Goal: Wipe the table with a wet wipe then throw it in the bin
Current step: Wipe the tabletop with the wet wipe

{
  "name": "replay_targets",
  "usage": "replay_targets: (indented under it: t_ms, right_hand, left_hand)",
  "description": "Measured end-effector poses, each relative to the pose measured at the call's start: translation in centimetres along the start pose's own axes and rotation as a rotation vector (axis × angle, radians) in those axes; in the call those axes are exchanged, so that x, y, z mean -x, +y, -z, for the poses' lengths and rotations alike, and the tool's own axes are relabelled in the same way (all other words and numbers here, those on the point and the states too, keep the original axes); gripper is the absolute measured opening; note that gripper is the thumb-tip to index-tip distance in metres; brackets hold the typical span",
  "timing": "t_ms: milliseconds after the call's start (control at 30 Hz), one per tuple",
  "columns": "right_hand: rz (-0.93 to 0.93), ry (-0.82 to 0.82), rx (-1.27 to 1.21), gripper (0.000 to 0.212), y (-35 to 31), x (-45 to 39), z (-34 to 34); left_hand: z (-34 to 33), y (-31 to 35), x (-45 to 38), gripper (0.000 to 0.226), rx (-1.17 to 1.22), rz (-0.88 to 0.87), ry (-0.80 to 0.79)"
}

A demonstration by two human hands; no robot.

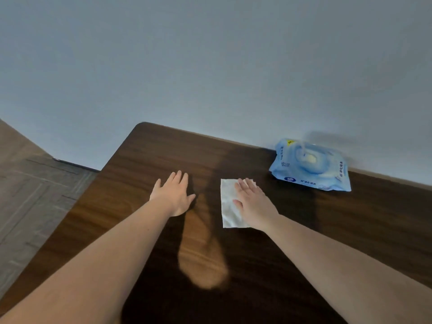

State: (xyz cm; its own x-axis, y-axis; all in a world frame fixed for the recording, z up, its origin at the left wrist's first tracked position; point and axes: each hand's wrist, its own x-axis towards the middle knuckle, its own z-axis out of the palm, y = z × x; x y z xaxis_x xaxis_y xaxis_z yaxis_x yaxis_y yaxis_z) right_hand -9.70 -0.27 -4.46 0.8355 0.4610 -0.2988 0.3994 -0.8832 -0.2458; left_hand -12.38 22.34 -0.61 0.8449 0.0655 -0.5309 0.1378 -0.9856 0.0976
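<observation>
A white wet wipe (228,204) lies spread flat on the dark wooden table (140,160). My right hand (253,203) rests flat on the wipe's right part, fingers stretched out and pressing it to the tabletop. My left hand (174,194) lies palm down on the bare wood a little to the left of the wipe, fingers apart, holding nothing. No bin is in view.
A blue pack of wet wipes (311,166) lies at the table's far edge against the grey wall (210,66), just beyond my right hand. The table's rounded far-left corner (142,125) borders wood-pattern floor (30,195) on the left.
</observation>
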Motion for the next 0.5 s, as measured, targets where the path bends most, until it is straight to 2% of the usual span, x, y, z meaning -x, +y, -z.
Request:
replay_targets:
  t_ms: [33,100,133,233,300,400,500]
  right_hand:
    - [-0.021,-0.029,0.028,0.056,0.8,0.1,-0.4]
    - [0.075,-0.197,0.083,0.058,-4.0,-2.5,-4.7]
    - [0.068,-0.21,0.097,0.059,-3.9,-2.3,-4.9]
    - [0.016,-0.136,0.103,0.061,-4.6,-2.5,-5.2]
    - [0.026,-0.094,0.124,0.061,-5.8,-3.9,-5.6]
    - [0.057,-0.115,0.108,0.062,-9.8,-7.4,-6.5]
    - [0.095,-0.125,0.094,0.063,-14.3,-11.1,-6.8]
  left_hand:
    - [-0.2,0.0,0.2,0.074,-0.031,0.003,-0.009]
    - [-4.0,-6.3,1.9,0.082,-0.025,0.112,-0.079]
    - [-4.7,-6.3,1.9,0.086,-0.048,0.106,-0.067]
    - [-6.1,-6.9,2.5,0.101,-0.116,0.115,-0.004]
    - [-6.7,-8.6,2.8,0.11,-0.137,0.188,0.032]
    - [-9.2,-12.1,3.6,0.119,-0.024,0.296,0.05]
    - [-10.4,-13.4,3.6,0.12,0.058,0.283,0.125]
